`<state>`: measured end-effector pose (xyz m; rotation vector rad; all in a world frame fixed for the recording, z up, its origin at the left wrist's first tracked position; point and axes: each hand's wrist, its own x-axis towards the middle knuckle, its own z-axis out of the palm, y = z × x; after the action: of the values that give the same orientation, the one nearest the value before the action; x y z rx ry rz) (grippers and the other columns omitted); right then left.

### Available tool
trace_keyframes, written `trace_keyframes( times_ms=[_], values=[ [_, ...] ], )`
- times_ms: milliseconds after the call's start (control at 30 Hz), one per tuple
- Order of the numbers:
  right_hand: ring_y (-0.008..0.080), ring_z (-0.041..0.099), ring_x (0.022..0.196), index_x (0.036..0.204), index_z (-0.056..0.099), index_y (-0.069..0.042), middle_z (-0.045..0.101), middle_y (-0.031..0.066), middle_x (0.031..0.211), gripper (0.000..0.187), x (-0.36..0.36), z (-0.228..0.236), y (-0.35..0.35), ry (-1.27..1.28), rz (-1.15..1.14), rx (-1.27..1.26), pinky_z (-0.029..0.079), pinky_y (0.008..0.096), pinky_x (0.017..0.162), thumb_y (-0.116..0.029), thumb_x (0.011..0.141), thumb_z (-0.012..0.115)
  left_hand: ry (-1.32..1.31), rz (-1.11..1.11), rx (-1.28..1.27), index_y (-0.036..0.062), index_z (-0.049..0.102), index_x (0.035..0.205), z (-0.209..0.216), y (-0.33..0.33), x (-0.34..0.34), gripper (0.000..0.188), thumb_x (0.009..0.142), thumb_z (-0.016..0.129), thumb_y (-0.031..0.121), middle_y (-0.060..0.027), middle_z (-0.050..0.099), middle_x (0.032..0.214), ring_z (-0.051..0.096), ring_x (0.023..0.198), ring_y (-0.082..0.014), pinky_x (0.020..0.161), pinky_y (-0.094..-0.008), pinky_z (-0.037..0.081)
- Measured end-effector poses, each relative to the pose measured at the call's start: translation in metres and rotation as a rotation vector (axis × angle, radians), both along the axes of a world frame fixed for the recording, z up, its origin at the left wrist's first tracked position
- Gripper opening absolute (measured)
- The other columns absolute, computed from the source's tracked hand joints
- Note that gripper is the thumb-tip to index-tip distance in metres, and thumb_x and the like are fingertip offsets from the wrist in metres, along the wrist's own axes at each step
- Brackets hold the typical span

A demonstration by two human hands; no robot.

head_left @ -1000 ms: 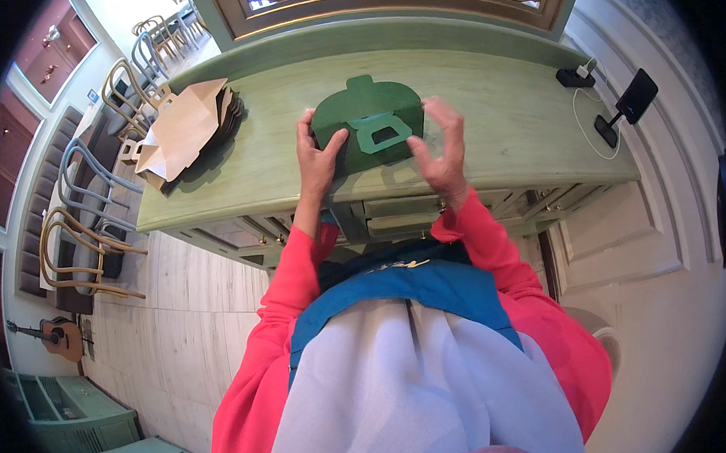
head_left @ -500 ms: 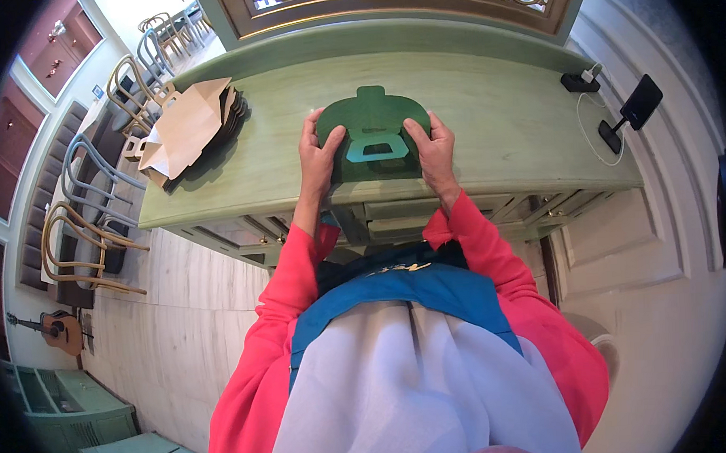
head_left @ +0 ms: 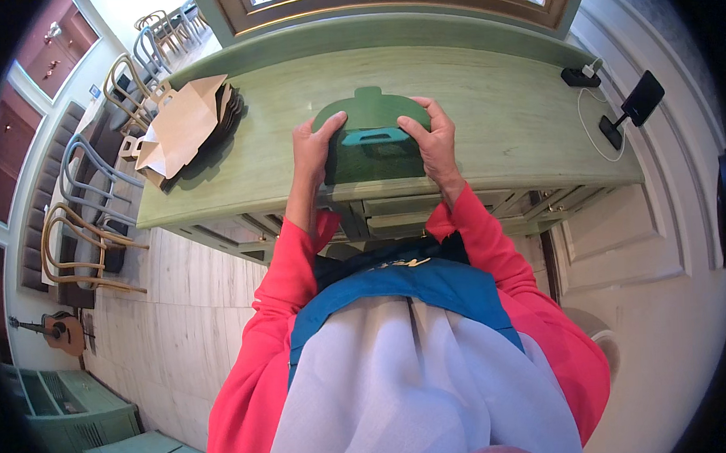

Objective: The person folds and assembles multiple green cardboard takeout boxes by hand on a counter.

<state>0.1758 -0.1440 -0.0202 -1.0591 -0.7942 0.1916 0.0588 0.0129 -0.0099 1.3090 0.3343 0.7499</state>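
A dark green carton (head_left: 374, 157) with a rounded top panel and a lighter teal handle flap (head_left: 373, 136) is held over the front of the pale green counter (head_left: 276, 93). My left hand (head_left: 317, 139) grips its left upper edge, thumb on the near face. On the opposite side, my right hand (head_left: 432, 134) grips the right upper edge, its thumb close to the handle flap. The fingers behind the panel are mostly hidden. The flap looks narrow and tilted, with a slot in it.
Flat brown cardboard cartons (head_left: 184, 125) lie stacked at the counter's left end. To the right are a phone on a stand (head_left: 641, 101), a white cable and a black power socket block (head_left: 581, 77). A gilded wooden frame (head_left: 394, 2) rises behind. Chairs (head_left: 80, 247) stand at left.
The carton's handle flap has tipped, so it looks narrower and sits slightly higher. My left hand has shifted a little left and my right hand slightly up; both keep their hold.
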Motion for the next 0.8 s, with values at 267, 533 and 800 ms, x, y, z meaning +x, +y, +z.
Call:
trace_keyframes(
  times_ms=[267, 533, 800],
  values=[
    [0.0102, 0.055, 0.082, 0.102, 0.061, -0.003, 0.061, 0.0031, 0.094, 0.016, 0.006, -0.009, 0.007, -0.217, -0.265, -0.139, 0.045, 0.0250, 0.074, -0.009, 0.088, 0.056, -0.023, 0.105, -0.011, 0.0001, 0.069, 0.082, -0.008, -0.002, 0.003, 0.016, 0.083, 0.064, 0.016, -0.0002, 0.063, 0.069, 0.054, 0.056, -0.0053, 0.052, -0.0217, 0.042],
    [0.0289, 0.053, 0.100, 0.106, 0.061, -0.007, 0.059, 0.0130, 0.103, 0.022, 0.010, -0.017, 0.033, -0.369, -0.567, -0.250, 0.041, 0.0353, 0.087, -0.019, 0.094, 0.047, -0.050, 0.210, -0.070, -0.0028, 0.044, 0.124, -0.015, -0.017, 0.009, 0.044, 0.083, 0.056, 0.008, -0.0084, 0.064, 0.095, 0.055, 0.084, -0.0087, 0.074, -0.0243, 0.044],
    [0.0244, 0.052, 0.112, 0.122, 0.056, -0.007, 0.058, 0.0106, 0.118, 0.030, 0.010, -0.030, 0.058, -0.375, -0.509, -0.078, 0.039, 0.0327, 0.095, -0.016, 0.096, 0.043, 0.028, -0.118, -0.308, 0.0004, 0.020, 0.140, -0.005, -0.052, -0.002, 0.065, 0.086, 0.055, 0.008, -0.0161, 0.043, 0.133, 0.048, 0.109, -0.0191, 0.093, -0.0334, 0.039]
  ],
)
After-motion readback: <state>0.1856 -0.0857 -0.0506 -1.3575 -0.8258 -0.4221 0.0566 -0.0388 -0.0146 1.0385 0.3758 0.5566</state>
